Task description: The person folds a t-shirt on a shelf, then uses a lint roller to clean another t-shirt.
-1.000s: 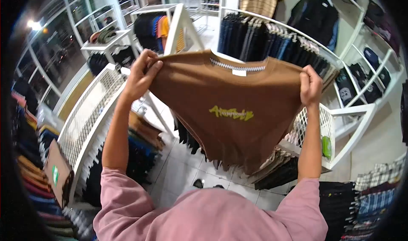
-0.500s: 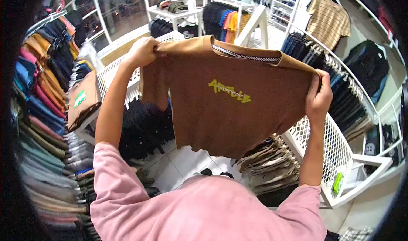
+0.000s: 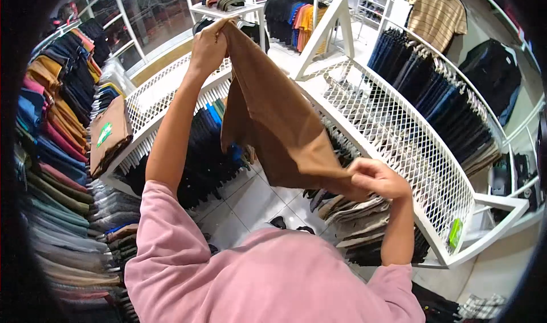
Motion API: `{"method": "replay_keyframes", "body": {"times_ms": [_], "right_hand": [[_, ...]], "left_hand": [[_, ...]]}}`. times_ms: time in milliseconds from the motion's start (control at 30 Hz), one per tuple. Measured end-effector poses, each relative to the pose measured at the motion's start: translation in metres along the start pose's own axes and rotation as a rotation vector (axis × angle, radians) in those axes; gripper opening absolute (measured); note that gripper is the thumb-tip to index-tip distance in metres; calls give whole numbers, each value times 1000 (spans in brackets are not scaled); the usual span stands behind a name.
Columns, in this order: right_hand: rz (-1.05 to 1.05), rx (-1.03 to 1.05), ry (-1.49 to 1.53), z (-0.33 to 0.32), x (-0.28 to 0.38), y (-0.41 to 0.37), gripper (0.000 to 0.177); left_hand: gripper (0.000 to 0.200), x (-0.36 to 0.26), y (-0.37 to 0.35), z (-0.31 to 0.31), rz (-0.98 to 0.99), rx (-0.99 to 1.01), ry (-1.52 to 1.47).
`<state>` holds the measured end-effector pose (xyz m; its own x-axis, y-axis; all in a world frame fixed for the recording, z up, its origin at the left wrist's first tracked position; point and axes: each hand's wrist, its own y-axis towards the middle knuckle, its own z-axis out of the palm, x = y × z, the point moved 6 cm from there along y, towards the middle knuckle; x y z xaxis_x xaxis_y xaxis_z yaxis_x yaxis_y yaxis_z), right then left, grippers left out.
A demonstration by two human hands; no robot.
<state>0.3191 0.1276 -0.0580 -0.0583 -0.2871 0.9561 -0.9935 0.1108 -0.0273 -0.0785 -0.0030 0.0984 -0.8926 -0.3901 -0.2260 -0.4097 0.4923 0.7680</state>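
Note:
A brown T-shirt (image 3: pixel 279 118) hangs in the air between my two hands, stretched on a slant from upper left to lower right. My left hand (image 3: pixel 208 50), raised high, is closed on one top corner of it. Lower down, my right hand (image 3: pixel 380 177) pinches the opposite edge of the cloth. The shirt's lettering and collar do not show from this side. Below it are hanging garments and the white tiled floor (image 3: pixel 236 203).
White mesh-topped racks (image 3: pixel 393 129) with hanging clothes stand in front on both sides. A folded brown shirt (image 3: pixel 111 132) lies on the left rack's end. A bright green item (image 3: pixel 455 233) rests on the right rack. Densely hung clothes (image 3: pixel 57 169) line the left.
The T-shirt was spread wide with its printed lettering facing me; now it is drawn into a slanting, folded shape. My left hand rose, while my right hand came down and inward.

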Motion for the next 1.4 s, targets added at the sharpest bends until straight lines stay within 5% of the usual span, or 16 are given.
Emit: {"method": "replay_keyframes", "body": {"times_ms": [67,233,367,500,533,600,667,733,867,933,1000,1200,1400], "right_hand": [[109,111,208,12,-11,17,30],[-257,-584,98,-14,16,87,70],[-427,-543,350,-5,26,154,94],[-455,-495,566,16,40,188,21],[-486,-537,471,14,45,194,19],[-550,-589,350,13,55,207,18],[-603,-574,477,20,69,223,18],[-658,-536,415,26,77,232,21],[-642,-481,405,36,76,233,18],[-631,-517,405,28,71,225,18],[-628,-566,395,19,66,213,20],[-463,-671,466,33,34,166,29],[-369,-459,158,48,-16,163,20]], "left_hand": [[40,-23,-2,8,94,106,-761],[35,-75,-36,-15,53,457,-1286],[38,-88,-62,-35,66,596,-1441],[44,-50,-66,-47,-105,633,-1609],[46,-41,-65,-51,-172,669,-1728],[46,-6,-76,-42,-287,568,-1743],[41,30,-90,-24,-385,343,-1256],[50,19,-110,-14,-424,364,-1018],[52,41,-162,55,-683,822,-1090],[46,15,-152,57,-610,750,-1139],[40,-5,-119,45,-561,450,-1415],[29,-67,-59,28,-353,493,-1197],[36,-95,-22,13,-180,521,-1228]]}}
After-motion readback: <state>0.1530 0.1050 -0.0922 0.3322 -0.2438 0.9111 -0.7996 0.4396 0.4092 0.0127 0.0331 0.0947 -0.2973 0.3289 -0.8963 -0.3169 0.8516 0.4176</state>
